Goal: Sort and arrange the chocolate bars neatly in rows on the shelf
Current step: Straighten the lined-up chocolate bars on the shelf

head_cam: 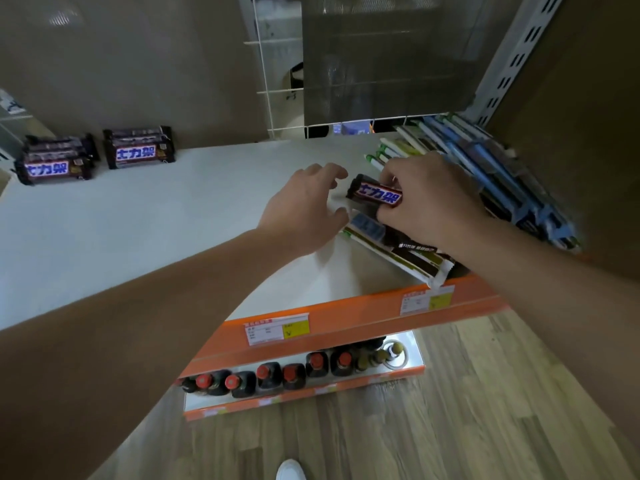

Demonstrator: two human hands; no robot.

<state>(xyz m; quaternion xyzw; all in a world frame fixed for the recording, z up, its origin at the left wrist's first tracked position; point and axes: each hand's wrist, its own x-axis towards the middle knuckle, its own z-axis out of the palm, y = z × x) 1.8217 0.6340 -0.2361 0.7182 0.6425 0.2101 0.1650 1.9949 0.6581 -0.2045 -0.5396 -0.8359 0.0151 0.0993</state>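
My right hand [429, 199] grips a dark brown chocolate bar [375, 194] with a blue and white label, just above a jumbled pile of bars [408, 251] on the right side of the white shelf [173, 230]. My left hand [306, 209] hovers open just left of that bar, fingers spread, holding nothing. Two neat stacks of the same brown bars sit at the back left: one stack [57, 161] near the edge and another stack [140, 147] beside it. Green, white and blue wrapped bars [485, 168] lean in a row at the far right.
The shelf has an orange front edge [346, 317] with price tags. A lower shelf holds several dark bottles with red caps [270, 375]. A wire grid [277, 81] and a slotted upright [519, 53] stand behind. Wood floor and a white shoe [291, 469] are below.
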